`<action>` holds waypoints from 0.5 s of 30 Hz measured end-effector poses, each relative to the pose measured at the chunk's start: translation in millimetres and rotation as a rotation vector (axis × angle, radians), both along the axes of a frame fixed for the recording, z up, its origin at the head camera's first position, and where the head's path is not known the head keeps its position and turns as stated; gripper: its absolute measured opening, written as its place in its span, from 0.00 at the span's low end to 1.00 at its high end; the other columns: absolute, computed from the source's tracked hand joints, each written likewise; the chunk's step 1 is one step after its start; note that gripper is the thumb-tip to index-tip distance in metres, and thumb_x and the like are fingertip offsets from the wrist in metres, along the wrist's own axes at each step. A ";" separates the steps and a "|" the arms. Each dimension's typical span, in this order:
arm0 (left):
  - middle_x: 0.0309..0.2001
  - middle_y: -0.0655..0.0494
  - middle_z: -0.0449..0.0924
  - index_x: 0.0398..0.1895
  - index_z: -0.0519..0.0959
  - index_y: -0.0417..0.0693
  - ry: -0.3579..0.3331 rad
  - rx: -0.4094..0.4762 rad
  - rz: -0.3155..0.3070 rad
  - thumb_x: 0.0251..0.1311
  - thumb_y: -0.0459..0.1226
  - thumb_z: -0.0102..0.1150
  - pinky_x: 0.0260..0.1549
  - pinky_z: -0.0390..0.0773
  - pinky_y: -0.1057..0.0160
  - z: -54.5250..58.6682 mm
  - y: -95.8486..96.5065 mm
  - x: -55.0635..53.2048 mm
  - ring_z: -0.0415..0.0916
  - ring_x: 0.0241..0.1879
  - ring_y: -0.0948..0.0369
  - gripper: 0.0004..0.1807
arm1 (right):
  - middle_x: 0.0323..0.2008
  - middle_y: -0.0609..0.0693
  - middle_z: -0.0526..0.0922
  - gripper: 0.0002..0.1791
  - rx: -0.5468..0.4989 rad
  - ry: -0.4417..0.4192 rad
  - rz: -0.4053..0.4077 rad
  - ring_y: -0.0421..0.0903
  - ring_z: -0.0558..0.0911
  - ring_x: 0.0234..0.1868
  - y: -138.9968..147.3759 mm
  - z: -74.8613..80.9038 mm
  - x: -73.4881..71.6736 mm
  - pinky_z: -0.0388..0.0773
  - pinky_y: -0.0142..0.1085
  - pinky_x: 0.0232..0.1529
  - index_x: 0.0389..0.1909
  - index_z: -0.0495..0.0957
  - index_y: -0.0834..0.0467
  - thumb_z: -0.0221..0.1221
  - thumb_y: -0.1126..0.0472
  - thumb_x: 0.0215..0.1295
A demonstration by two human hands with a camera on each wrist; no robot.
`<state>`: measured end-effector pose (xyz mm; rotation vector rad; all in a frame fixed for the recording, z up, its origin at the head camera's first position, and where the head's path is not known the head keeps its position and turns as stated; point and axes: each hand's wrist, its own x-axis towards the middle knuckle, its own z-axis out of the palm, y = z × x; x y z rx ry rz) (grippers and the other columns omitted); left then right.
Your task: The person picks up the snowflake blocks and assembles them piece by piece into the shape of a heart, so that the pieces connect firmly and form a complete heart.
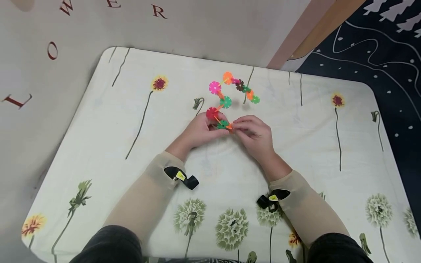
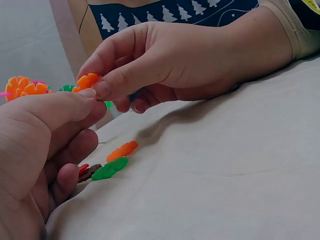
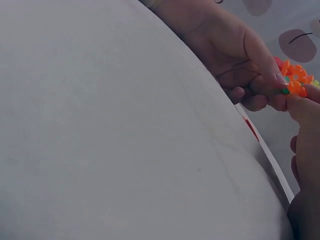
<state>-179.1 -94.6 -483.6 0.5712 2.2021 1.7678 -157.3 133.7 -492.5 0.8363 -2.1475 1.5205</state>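
A curved chain of notched flower-shaped plastic discs [image 1: 225, 102] in pink, orange, green, red and brown extends away from both hands. My left hand [image 1: 204, 129] holds its near end around a green disc [image 1: 222, 125], beside a red disc [image 1: 212, 113]. With thumb and fingertips, my right hand [image 1: 254, 136] pinches an orange disc [image 2: 86, 81] against that green one. The fingertips of both hands nearly meet; they partly cover the joint. In the right wrist view, orange discs [image 3: 297, 75] show between the hands.
A white cloth with printed flowers [image 1: 296, 146] covers the table. Low beyond the left fingers in the left wrist view are an orange disc [image 2: 122, 151], a green disc [image 2: 110, 168] and a brown piece [image 2: 89, 173]. A pale lettered panel [image 1: 197, 33] borders the far edge.
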 end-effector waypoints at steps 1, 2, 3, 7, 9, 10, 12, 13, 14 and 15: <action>0.42 0.55 0.86 0.48 0.85 0.46 -0.014 0.005 0.010 0.64 0.36 0.76 0.44 0.77 0.58 0.4 -0.1 0.0 0.78 0.41 0.54 0.12 | 0.41 0.61 0.88 0.13 0.014 -0.008 -0.019 0.54 0.85 0.40 0.0 0.1 0.0 0.82 0.31 0.46 0.42 0.89 0.68 0.73 0.80 0.56; 0.43 0.55 0.86 0.49 0.85 0.46 -0.029 0.008 0.023 0.64 0.35 0.75 0.45 0.77 0.58 0.8 -0.1 -0.1 0.78 0.42 0.55 0.13 | 0.42 0.60 0.88 0.12 0.033 -0.022 -0.045 0.54 0.85 0.39 0.2 0.2 -0.1 0.81 0.32 0.45 0.44 0.88 0.67 0.72 0.79 0.59; 0.44 0.54 0.85 0.50 0.84 0.46 -0.048 0.013 0.040 0.65 0.35 0.75 0.46 0.77 0.57 1.2 0.0 0.0 0.78 0.42 0.54 0.13 | 0.43 0.60 0.89 0.12 0.055 -0.039 -0.074 0.54 0.84 0.39 0.4 0.4 -0.1 0.81 0.33 0.44 0.45 0.88 0.67 0.71 0.77 0.60; 0.48 0.53 0.84 0.51 0.84 0.46 -0.117 0.034 0.092 0.65 0.35 0.74 0.48 0.77 0.58 2.9 0.4 0.5 0.78 0.45 0.53 0.14 | 0.47 0.57 0.88 0.12 0.205 -0.165 -0.180 0.54 0.81 0.46 1.2 0.9 -0.9 0.77 0.41 0.48 0.50 0.88 0.63 0.70 0.69 0.65; 0.48 0.52 0.84 0.51 0.84 0.46 -0.142 0.038 0.103 0.66 0.35 0.74 0.47 0.77 0.58 3.8 0.8 0.7 0.78 0.44 0.53 0.13 | 0.51 0.57 0.86 0.14 0.316 -0.228 -0.199 0.55 0.78 0.52 1.3 1.0 -1.8 0.74 0.46 0.52 0.52 0.88 0.61 0.71 0.64 0.66; 0.48 0.52 0.84 0.51 0.84 0.46 -0.154 0.041 0.105 0.66 0.35 0.74 0.46 0.78 0.58 4.0 0.9 0.8 0.77 0.44 0.53 0.13 | 0.53 0.57 0.85 0.16 0.372 -0.250 -0.197 0.56 0.77 0.55 1.2 1.3 -2.3 0.72 0.48 0.55 0.53 0.88 0.61 0.72 0.61 0.66; 0.49 0.52 0.84 0.51 0.83 0.47 -0.174 0.044 0.105 0.66 0.36 0.74 0.46 0.78 0.59 4.2 1.3 0.7 0.78 0.45 0.53 0.14 | 0.56 0.58 0.82 0.20 0.468 -0.273 -0.180 0.58 0.73 0.60 0.8 2.3 -2.5 0.69 0.52 0.58 0.56 0.88 0.62 0.73 0.57 0.67; 0.49 0.52 0.84 0.52 0.83 0.46 -0.178 0.047 0.103 0.66 0.36 0.74 0.46 0.78 0.59 4.2 1.3 0.7 0.78 0.45 0.53 0.14 | 0.57 0.59 0.81 0.21 0.498 -0.273 -0.171 0.59 0.72 0.61 0.7 2.6 -2.4 0.68 0.54 0.60 0.56 0.88 0.63 0.72 0.56 0.67; 0.49 0.52 0.84 0.52 0.83 0.46 -0.183 0.050 0.101 0.66 0.36 0.74 0.47 0.79 0.60 3.9 1.2 0.6 0.78 0.45 0.53 0.14 | 0.58 0.60 0.80 0.21 0.520 -0.270 -0.162 0.60 0.71 0.62 0.5 3.1 -2.3 0.67 0.55 0.61 0.56 0.87 0.64 0.72 0.56 0.68; 0.49 0.51 0.84 0.52 0.83 0.45 -0.186 0.054 0.099 0.66 0.36 0.74 0.48 0.79 0.60 3.6 1.0 0.7 0.79 0.46 0.53 0.14 | 0.58 0.61 0.80 0.21 0.531 -0.267 -0.154 0.61 0.71 0.62 0.4 3.5 -2.0 0.66 0.56 0.62 0.56 0.87 0.65 0.72 0.56 0.68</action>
